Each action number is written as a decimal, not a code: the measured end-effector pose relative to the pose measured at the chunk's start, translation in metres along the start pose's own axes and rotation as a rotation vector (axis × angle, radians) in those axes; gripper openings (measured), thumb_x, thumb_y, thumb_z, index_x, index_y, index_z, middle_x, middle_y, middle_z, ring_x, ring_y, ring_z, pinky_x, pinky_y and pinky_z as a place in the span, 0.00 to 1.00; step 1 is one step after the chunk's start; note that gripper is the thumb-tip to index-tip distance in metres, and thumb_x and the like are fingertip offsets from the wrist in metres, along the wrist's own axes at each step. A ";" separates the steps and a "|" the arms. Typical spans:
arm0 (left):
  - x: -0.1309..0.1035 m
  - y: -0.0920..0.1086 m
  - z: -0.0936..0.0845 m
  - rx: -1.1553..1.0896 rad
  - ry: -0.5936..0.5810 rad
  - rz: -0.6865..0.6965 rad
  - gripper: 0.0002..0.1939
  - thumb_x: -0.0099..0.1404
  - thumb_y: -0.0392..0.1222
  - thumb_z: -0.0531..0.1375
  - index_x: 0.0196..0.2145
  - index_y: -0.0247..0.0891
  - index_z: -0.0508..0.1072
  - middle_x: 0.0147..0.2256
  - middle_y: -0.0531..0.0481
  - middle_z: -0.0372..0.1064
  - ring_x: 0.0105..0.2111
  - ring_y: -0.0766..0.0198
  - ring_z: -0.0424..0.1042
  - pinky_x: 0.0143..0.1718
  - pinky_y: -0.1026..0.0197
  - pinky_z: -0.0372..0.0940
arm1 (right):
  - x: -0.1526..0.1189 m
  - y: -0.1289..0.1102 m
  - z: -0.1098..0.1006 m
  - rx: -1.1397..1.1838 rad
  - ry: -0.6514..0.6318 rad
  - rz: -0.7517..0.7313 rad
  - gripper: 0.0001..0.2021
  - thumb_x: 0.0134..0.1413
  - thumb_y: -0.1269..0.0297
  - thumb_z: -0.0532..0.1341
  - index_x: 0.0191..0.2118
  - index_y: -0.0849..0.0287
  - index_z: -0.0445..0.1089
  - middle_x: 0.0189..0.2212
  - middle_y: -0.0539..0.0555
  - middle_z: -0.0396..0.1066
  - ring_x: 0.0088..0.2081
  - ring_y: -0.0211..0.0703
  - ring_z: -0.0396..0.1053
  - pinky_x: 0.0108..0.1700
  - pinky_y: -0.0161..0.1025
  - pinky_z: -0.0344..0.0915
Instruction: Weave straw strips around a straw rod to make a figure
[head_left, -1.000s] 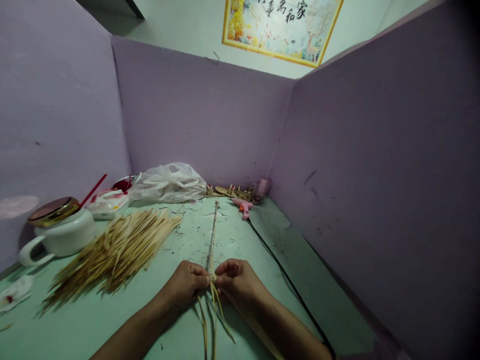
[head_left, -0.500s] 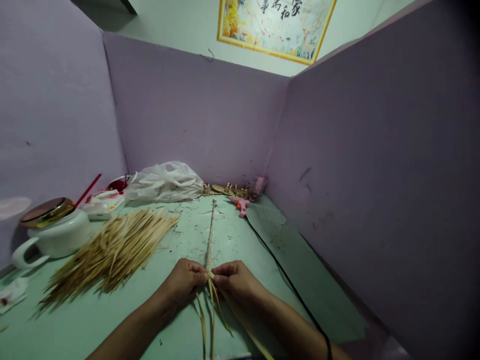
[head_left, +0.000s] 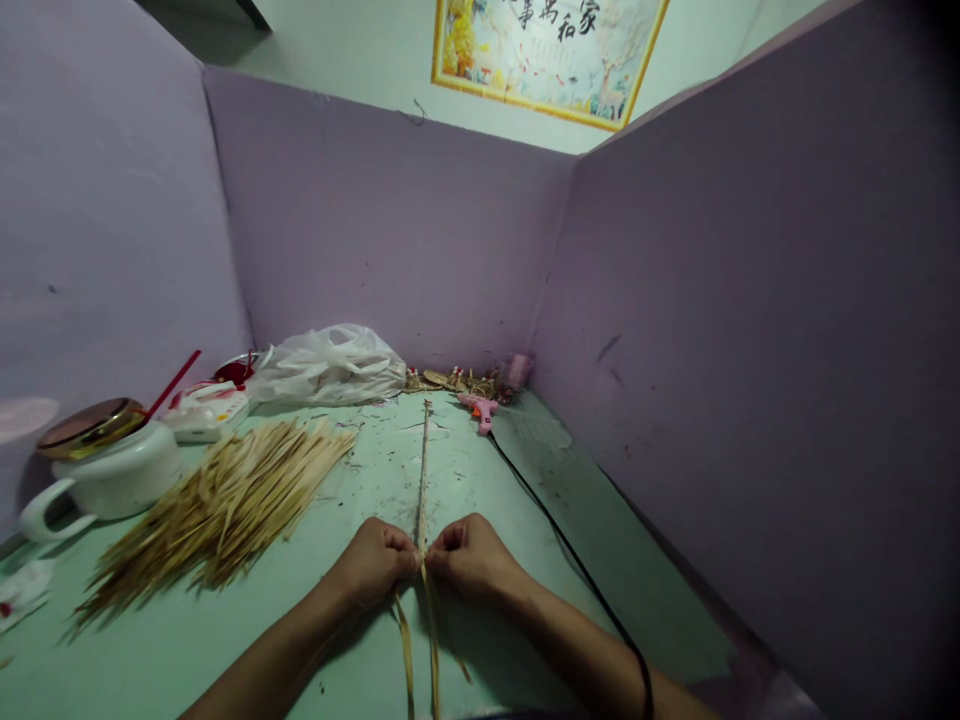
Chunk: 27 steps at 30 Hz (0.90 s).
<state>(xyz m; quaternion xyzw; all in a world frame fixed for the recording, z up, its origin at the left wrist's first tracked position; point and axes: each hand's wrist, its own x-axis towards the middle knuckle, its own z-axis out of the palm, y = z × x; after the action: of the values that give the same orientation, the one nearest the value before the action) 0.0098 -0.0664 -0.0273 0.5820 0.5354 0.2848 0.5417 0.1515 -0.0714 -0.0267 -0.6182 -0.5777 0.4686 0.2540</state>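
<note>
A thin straw braid (head_left: 424, 480) runs away from me along the green table, its far end near the back. At its near end my left hand (head_left: 379, 560) pinches the straw from the left. My right hand (head_left: 471, 555) pinches it from the right, fingertips almost touching those of the left. Loose straw strands (head_left: 433, 640) hang from between the hands toward the table's front edge. To the left lies a wide bundle of dry straw (head_left: 232, 490). The exact crossing of strands is hidden by my fingers.
A white mug (head_left: 124, 470) with a round lid stands far left, near a white plastic bag (head_left: 330, 365). A pink glue gun (head_left: 480, 410) lies at the back, its black cable (head_left: 570, 550) passing right of my arm. Purple panels (head_left: 390, 230) enclose the green table (head_left: 375, 500).
The strands have shifted between my fingers, and the wide strand that slanted under my right forearm no longer shows there. My right hand has turned slightly, its knuckles a little higher.
</note>
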 end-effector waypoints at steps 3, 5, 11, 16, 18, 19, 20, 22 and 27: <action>0.000 0.002 0.001 0.101 0.027 0.033 0.06 0.39 0.35 0.53 0.09 0.33 0.61 0.09 0.58 0.46 0.13 0.76 0.43 0.16 0.67 0.38 | -0.002 -0.004 -0.001 -0.098 0.005 -0.055 0.07 0.32 0.68 0.57 0.19 0.66 0.71 0.12 0.49 0.60 0.17 0.32 0.54 0.19 0.31 0.48; 0.000 0.003 0.000 0.116 0.040 0.058 0.05 0.39 0.34 0.52 0.10 0.33 0.61 0.10 0.58 0.46 0.14 0.75 0.44 0.16 0.67 0.39 | -0.005 -0.009 -0.006 -0.096 -0.060 -0.108 0.08 0.33 0.68 0.56 0.19 0.65 0.71 0.12 0.48 0.60 0.18 0.32 0.54 0.20 0.31 0.48; -0.003 0.003 -0.005 -0.038 0.007 0.093 0.07 0.41 0.38 0.54 0.13 0.32 0.64 0.11 0.57 0.50 0.14 0.75 0.46 0.16 0.68 0.41 | -0.004 -0.024 -0.021 0.166 -0.322 -0.115 0.05 0.33 0.69 0.57 0.20 0.65 0.68 0.12 0.45 0.58 0.16 0.28 0.52 0.21 0.30 0.48; -0.009 0.010 -0.009 -0.121 0.012 0.071 0.13 0.40 0.45 0.61 0.14 0.30 0.66 0.12 0.55 0.54 0.14 0.75 0.49 0.16 0.68 0.43 | 0.003 -0.015 -0.011 0.398 -0.323 -0.136 0.12 0.29 0.63 0.64 0.19 0.64 0.61 0.12 0.45 0.59 0.16 0.28 0.53 0.20 0.30 0.48; -0.010 0.011 -0.010 -0.137 -0.008 0.091 0.14 0.40 0.46 0.61 0.15 0.30 0.67 0.12 0.55 0.55 0.14 0.74 0.50 0.17 0.68 0.44 | 0.002 -0.013 -0.006 0.518 -0.330 -0.092 0.15 0.28 0.62 0.66 0.20 0.63 0.60 0.13 0.45 0.60 0.16 0.28 0.55 0.21 0.29 0.49; -0.011 0.011 -0.010 -0.139 -0.019 0.109 0.14 0.41 0.47 0.61 0.15 0.30 0.68 0.12 0.54 0.56 0.15 0.74 0.51 0.17 0.68 0.45 | 0.001 -0.014 -0.004 0.580 -0.339 -0.049 0.15 0.27 0.64 0.66 0.21 0.63 0.60 0.13 0.45 0.61 0.17 0.29 0.57 0.22 0.30 0.51; -0.011 0.011 -0.010 -0.139 -0.034 0.121 0.14 0.42 0.47 0.61 0.15 0.29 0.68 0.13 0.53 0.58 0.15 0.73 0.52 0.17 0.68 0.46 | 0.000 -0.014 -0.002 0.641 -0.361 0.005 0.15 0.27 0.65 0.66 0.22 0.63 0.59 0.14 0.46 0.61 0.18 0.30 0.59 0.22 0.30 0.52; -0.012 0.010 -0.010 -0.114 -0.065 0.130 0.14 0.45 0.46 0.59 0.17 0.29 0.70 0.14 0.51 0.60 0.16 0.72 0.55 0.18 0.67 0.49 | -0.001 -0.015 -0.002 0.715 -0.433 0.112 0.12 0.30 0.68 0.65 0.23 0.63 0.59 0.15 0.46 0.61 0.18 0.31 0.61 0.24 0.30 0.55; -0.013 0.009 -0.009 0.064 -0.046 0.161 0.13 0.47 0.43 0.55 0.16 0.28 0.70 0.13 0.54 0.56 0.16 0.73 0.51 0.18 0.68 0.46 | 0.003 -0.013 -0.006 0.454 -0.466 0.149 0.07 0.40 0.69 0.58 0.18 0.64 0.60 0.09 0.44 0.54 0.11 0.26 0.49 0.14 0.28 0.44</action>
<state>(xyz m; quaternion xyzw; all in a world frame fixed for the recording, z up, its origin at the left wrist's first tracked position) 0.0011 -0.0738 -0.0135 0.6465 0.4832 0.2967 0.5103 0.1504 -0.0648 -0.0137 -0.4626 -0.4543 0.7314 0.2113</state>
